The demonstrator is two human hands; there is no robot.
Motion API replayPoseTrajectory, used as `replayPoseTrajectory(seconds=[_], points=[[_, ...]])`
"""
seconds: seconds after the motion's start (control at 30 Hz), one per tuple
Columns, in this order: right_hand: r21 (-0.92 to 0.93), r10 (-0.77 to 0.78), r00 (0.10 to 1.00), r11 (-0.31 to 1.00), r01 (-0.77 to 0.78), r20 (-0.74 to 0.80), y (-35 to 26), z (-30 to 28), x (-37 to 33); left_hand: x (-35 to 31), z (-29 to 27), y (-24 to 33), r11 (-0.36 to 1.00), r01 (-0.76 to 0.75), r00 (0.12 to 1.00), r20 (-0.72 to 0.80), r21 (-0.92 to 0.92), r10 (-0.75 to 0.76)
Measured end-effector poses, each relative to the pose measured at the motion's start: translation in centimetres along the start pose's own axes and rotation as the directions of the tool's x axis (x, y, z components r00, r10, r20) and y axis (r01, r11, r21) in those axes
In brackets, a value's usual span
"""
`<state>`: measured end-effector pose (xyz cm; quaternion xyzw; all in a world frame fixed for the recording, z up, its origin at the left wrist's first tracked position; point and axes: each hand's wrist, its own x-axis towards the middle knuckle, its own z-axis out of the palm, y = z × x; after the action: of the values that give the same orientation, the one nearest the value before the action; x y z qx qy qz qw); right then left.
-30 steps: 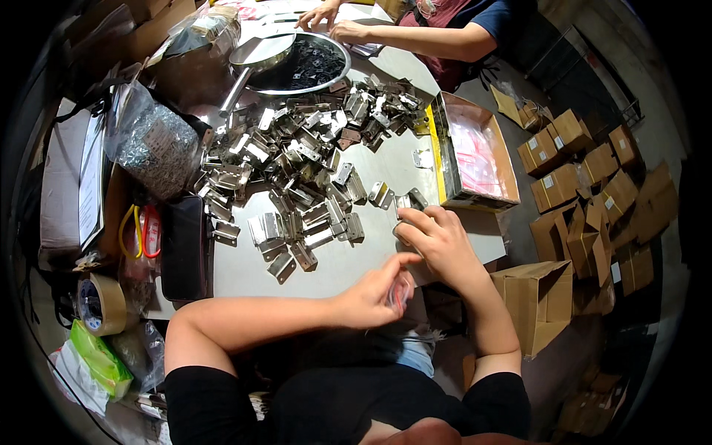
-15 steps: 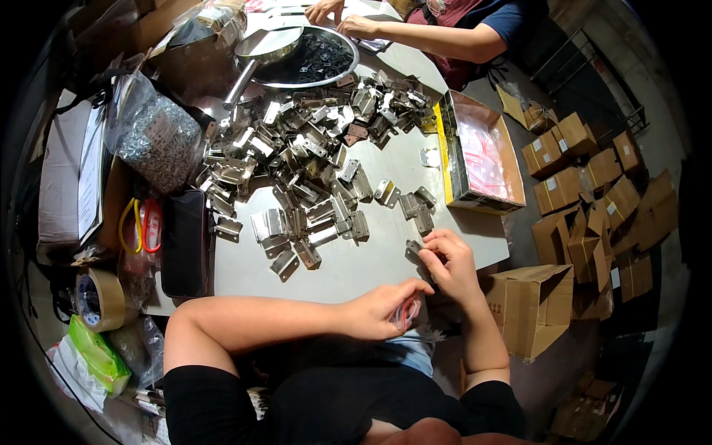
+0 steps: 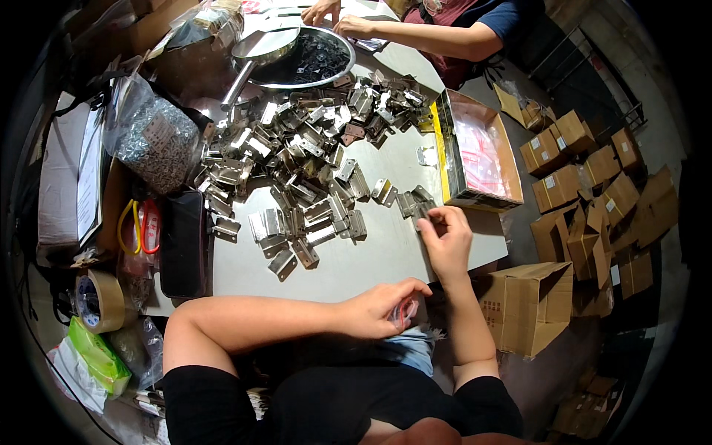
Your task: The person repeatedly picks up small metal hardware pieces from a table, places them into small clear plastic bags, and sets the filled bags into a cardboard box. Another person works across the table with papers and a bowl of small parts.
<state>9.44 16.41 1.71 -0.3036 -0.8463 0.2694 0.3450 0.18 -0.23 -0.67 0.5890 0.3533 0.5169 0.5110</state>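
My left hand (image 3: 382, 308) is closed around a small clear plastic bag with red edging (image 3: 403, 314), close to the table's front edge. Its contents are hard to make out. Farther forward and to the right, my right hand (image 3: 447, 241) pinches with thumb and forefinger at a bent metal bracket (image 3: 420, 211) in a small group on the table; the fingers partly hide it. To the left of that group lies a single metal bracket (image 3: 384, 193). A large heap of shiny metal brackets (image 3: 297, 152) spreads over the middle of the table.
An open box of clear bags with red edging (image 3: 482, 152) stands at the table's right. Behind the heap sits a metal bowl of black parts (image 3: 319, 59) with a pan on its rim. A bag of screws (image 3: 159, 137) and a black case (image 3: 184, 245) line the left. Across, a co-worker's arms (image 3: 423, 38) reach in.
My right hand has moved forward to the small bracket group. The bracket at its fingertips nearer me no longer lies there. My left hand stays almost still with the bag.
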Motion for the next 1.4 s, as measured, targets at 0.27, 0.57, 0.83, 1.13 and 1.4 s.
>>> replayPoseTrajectory(seconds=[0.27, 0.57, 0.83, 1.13, 1.4], points=[[-0.044, -0.36, 0.917, 0.927, 0.372, 0.173, -0.8, 0.3, -2.0, -0.1, 0.2, -0.4, 1.0, -0.014, 1.0, -0.002, -0.027, 0.014], [0.297, -0.092, 0.992, 0.953, 0.063, 0.083, 0.5, -2.4, -2.0, -0.1, 0.1, 0.3, 1.0, 0.001, 1.0, 0.007, 0.028, -0.001], [0.085, -0.363, 0.898, 0.932, 0.353, 0.249, 0.7, -0.5, 0.8, 0.0, 0.0, 0.1, 0.998, -0.023, 1.0, 0.011, 0.051, 0.022], [0.021, -0.528, 0.767, 0.828, 0.56, 0.364, 1.6, -0.5, 1.0, 0.0, 0.2, 0.0, 0.998, -0.039, 0.999, -0.004, 0.047, 0.039], [0.004, -0.455, 0.801, 0.87, 0.493, 0.389, 0.2, -0.7, -0.9, -0.1, 0.3, -0.4, 1.0, -0.031, 1.0, 0.0, -0.002, 0.031]])
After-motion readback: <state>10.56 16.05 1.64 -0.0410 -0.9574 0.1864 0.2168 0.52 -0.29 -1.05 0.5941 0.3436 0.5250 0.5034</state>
